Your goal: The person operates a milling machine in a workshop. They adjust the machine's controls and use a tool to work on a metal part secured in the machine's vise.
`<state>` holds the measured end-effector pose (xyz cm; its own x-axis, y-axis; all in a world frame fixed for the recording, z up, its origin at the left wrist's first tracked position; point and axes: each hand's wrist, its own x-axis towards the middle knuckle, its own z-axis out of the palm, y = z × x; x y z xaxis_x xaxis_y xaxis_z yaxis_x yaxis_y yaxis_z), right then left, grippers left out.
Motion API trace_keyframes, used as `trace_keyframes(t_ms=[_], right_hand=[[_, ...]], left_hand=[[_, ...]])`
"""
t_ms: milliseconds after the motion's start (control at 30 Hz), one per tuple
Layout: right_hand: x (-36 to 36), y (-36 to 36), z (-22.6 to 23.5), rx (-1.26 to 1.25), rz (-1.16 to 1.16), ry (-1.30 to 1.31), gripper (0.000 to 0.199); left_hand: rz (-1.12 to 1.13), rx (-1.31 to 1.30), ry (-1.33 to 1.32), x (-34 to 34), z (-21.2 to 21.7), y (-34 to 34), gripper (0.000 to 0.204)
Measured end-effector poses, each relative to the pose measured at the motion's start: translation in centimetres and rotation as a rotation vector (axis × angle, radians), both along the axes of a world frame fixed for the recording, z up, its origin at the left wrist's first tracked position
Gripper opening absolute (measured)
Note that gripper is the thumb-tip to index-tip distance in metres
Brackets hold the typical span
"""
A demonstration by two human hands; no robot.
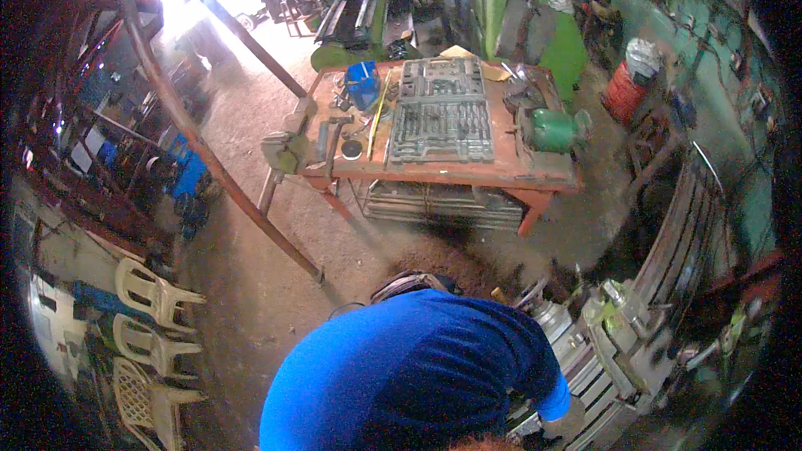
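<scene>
Neither my left hand nor my right hand can be made out. A bent-over person in a blue shirt (401, 367) fills the lower middle. At the right, this person's short sleeve (551, 402) and a bit of forearm lie against a machine with long metal rails (597, 388); the hand there is hidden. A grey-green metal block (616, 313) sits on the rails. A blurred reddish-brown patch shows at the bottom edge, too little to name.
Ahead stands an orange workbench (501, 169) with an open tool case (443, 121), a green motor (549, 130), a blue box (362, 84) and a bench vise (286, 150). A slanting pole (225, 179) crosses the left side. Cream plastic chairs (154, 347) stand lower left; a red drum (625, 88) far right.
</scene>
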<state>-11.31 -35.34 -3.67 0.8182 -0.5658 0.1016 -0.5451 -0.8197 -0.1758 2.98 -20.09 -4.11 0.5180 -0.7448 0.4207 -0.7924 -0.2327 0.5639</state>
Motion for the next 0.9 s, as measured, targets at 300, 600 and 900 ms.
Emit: trace_keyframes(t_ms=[300, 600, 900], right_hand=[[-1.7, 1.2, 3.5, 0.242, -0.125, -0.003, 0.045], [-1.0, 4.3, 9.2, 0.437, -0.325, -0.107, 0.042], [-2.8, 4.2, 9.9, 0.586, -0.374, -0.284, 0.041]], left_hand=[[-0.218, 0.087, 0.260, -2.1, 3.0, -1.2, 0.033], [-0.269, 0.080, 0.109, -3.4, 0.5, -1.0, 0.018], [-0.231, 0.152, 0.128, -5.4, 4.8, -0.2, 0.023]])
